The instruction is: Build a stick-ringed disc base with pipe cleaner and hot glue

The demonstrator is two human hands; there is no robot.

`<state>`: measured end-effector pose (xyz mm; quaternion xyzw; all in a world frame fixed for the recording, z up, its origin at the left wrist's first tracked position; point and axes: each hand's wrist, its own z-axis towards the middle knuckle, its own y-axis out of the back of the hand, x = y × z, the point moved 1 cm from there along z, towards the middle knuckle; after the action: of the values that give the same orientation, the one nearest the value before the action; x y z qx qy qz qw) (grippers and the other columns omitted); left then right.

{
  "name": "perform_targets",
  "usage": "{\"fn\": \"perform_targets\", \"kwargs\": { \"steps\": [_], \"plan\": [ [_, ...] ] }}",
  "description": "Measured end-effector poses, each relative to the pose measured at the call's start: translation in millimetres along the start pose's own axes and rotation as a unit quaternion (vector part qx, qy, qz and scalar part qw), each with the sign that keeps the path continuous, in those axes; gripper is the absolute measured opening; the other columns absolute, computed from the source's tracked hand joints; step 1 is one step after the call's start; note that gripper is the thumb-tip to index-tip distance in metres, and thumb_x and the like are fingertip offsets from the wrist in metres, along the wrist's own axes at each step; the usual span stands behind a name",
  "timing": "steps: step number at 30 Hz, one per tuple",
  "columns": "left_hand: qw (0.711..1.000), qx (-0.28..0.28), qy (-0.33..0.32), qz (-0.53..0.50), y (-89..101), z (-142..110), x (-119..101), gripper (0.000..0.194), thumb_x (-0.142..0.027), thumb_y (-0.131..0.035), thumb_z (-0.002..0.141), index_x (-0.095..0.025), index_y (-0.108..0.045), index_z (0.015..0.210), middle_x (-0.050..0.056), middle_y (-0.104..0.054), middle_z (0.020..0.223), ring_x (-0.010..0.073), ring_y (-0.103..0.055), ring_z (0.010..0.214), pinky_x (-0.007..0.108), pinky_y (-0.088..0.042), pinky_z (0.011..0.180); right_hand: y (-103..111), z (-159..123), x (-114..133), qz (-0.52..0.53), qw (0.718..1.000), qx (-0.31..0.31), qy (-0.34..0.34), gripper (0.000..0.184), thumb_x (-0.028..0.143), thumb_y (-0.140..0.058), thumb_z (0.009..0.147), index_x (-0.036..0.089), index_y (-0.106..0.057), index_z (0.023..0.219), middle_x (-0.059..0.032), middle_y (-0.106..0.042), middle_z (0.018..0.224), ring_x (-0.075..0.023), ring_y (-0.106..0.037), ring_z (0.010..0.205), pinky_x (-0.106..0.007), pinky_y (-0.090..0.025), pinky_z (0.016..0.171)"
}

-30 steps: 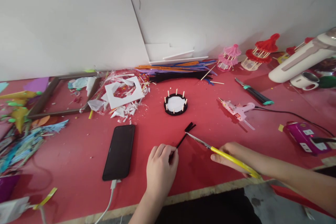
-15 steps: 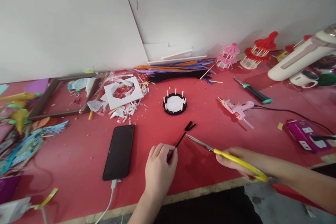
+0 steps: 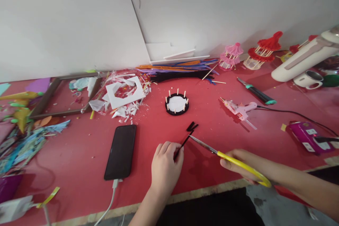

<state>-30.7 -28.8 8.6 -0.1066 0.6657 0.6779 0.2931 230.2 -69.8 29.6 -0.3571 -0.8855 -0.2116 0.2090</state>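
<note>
My left hand (image 3: 166,162) is closed on a thin black pipe cleaner (image 3: 186,141), whose free end points up and to the right. In my right hand (image 3: 238,164) is a pair of scissors (image 3: 219,153) with yellow handles. The blade tips lie at the pipe cleaner's free end; whether they touch it I cannot tell. Just beyond sit short cut black pieces (image 3: 190,126) on the red table. Farther back stands a round white base (image 3: 177,103) with a black fuzzy rim (image 3: 177,113) and several short upright wooden sticks around it.
A phone (image 3: 120,152) on a cable lies left of my left hand. To the right are a pink glue gun (image 3: 239,109), a utility knife (image 3: 256,93) and a purple power strip (image 3: 308,136). White board scraps (image 3: 125,93) and bundled pipe cleaners (image 3: 180,67) lie farther back.
My left hand has moved slightly right and up with the pipe cleaner, bringing its end to the scissor tips and near the cut pieces. The scissors have barely moved.
</note>
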Motion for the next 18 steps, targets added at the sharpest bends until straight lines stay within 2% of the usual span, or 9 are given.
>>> {"fn": "perform_targets", "kwargs": {
  "steps": [6, 14, 18],
  "plan": [
    [1.0, 0.002, 0.001, 0.0, 1.5, -2, 0, 0.011, -0.023, -0.058, 0.091, -0.022, -0.068, 0.087, 0.002, -0.071, 0.084, 0.0219, -0.06, 0.079, 0.034, -0.048, 0.074, 3, 0, -3, 0.015, 0.999, -0.026, -0.031, 0.078, 0.101, -0.028, 0.061, 0.023, -0.033, 0.069, 0.0102, -0.024, 0.035, -0.0057, -0.03, 0.03, -0.018, -0.023, 0.032],
    [1.0, -0.012, -0.002, 0.017, 3.6, -6, 6, 0.011, -0.024, -0.057, 0.091, -0.022, -0.068, 0.088, 0.002, -0.071, 0.085, 0.0222, -0.061, 0.079, 0.034, -0.048, 0.075, 10, 3, 3, 0.007, 0.999, -0.023, -0.025, 0.074, 0.095, -0.025, 0.073, 0.022, -0.035, 0.062, 0.0066, -0.031, 0.031, -0.0063, -0.034, 0.028, -0.018, -0.027, 0.035],
    [1.0, -0.009, -0.001, 0.021, 3.9, -7, 8, 0.013, -0.024, -0.057, 0.092, -0.021, -0.068, 0.087, 0.002, -0.071, 0.084, 0.0223, -0.061, 0.078, 0.034, -0.048, 0.074, 9, 7, 1, 0.036, 0.998, -0.018, -0.039, 0.073, 0.094, -0.025, 0.075, 0.022, -0.035, 0.064, 0.0067, -0.033, 0.03, -0.0064, -0.033, 0.027, -0.018, -0.027, 0.034]
  ]
}}
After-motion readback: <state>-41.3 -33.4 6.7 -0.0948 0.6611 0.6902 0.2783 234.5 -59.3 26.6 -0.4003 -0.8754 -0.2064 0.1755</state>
